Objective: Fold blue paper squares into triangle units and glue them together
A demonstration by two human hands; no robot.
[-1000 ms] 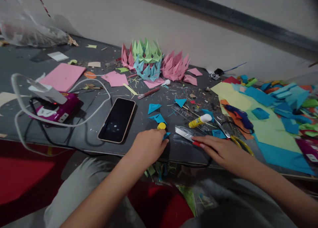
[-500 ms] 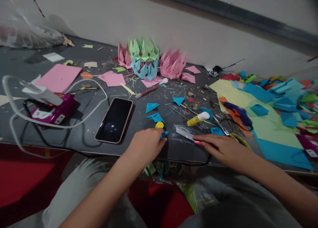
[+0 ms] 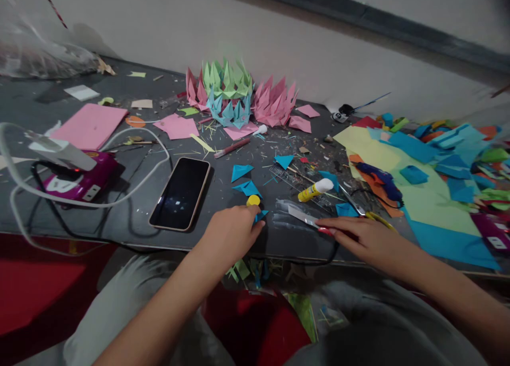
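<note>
My left hand (image 3: 233,225) rests near the table's front edge, fingers curled down on a small folded blue paper piece (image 3: 261,215), mostly hidden beneath them. A yellow glue cap (image 3: 253,200) stands right at its fingertips. My right hand (image 3: 360,236) grips a small knife (image 3: 305,216) by its red end, the flat pale blade lying low over whitish smears on the tabletop. Just beyond the blade lies an uncapped yellow glue stick (image 3: 314,190). More folded blue paper pieces (image 3: 242,172) lie around both hands. Scissors (image 3: 354,201) with yellow handles are partly behind my right hand.
Left of my hands lie a phone (image 3: 181,193) and a purple power strip (image 3: 79,177) with looping white cable. Pink, green and blue folded-paper shapes (image 3: 227,82) stand by the wall. Coloured sheets and scraps (image 3: 442,196) cover the right side.
The knife in my right hand has slid slightly rightward across the smeared patch. My left hand stays on the blue paper piece. The view has shifted a little.
</note>
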